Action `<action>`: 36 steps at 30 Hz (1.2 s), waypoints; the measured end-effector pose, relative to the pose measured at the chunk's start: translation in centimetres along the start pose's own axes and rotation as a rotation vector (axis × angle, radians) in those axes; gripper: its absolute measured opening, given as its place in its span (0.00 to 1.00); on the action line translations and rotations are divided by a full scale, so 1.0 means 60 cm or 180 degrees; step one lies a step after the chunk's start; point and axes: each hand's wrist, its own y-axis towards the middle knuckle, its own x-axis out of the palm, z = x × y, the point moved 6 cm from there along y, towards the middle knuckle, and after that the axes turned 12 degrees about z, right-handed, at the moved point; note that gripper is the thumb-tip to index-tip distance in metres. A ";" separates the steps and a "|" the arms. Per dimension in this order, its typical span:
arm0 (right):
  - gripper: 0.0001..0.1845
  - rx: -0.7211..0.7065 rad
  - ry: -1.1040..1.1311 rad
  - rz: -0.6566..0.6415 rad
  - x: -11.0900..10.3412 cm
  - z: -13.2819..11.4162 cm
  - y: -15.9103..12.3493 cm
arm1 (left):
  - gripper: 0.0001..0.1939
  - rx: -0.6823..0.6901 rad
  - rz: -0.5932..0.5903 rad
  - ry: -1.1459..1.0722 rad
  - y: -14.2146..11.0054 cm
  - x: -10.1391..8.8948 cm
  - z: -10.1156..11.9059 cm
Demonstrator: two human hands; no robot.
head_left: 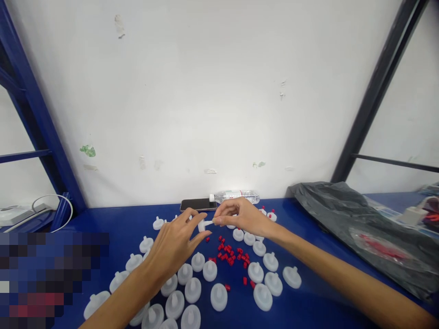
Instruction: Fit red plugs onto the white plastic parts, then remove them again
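Head camera: white disc (201, 225) in left hand (175, 240), right hand (246, 215) pinched on its stem (209, 223) (red caps (231, 262) nearby).

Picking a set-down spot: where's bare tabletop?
Back left: blue tabletop between blue post and white discs. Front right: near side of the right forearm, right of the discs. Crowded: front centre, discs and red caps; back centre, phone and bottle.
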 end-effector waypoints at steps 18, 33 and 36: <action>0.20 0.0006 0.1131 -0.1026 0.044 -0.049 -0.040 | 0.18 0.0447 0.1196 -0.0130 0.013 -0.069 0.043; 0.21 -0.0026 0.0734 -0.0158 0.000 -0.013 -0.007 | 0.12 0.0085 0.0515 -0.0147 0.022 -0.048 0.017; 0.24 0.0040 0.0690 -0.0067 -0.009 -0.006 -0.001 | 0.11 0.0038 0.0465 -0.0121 0.022 -0.042 0.007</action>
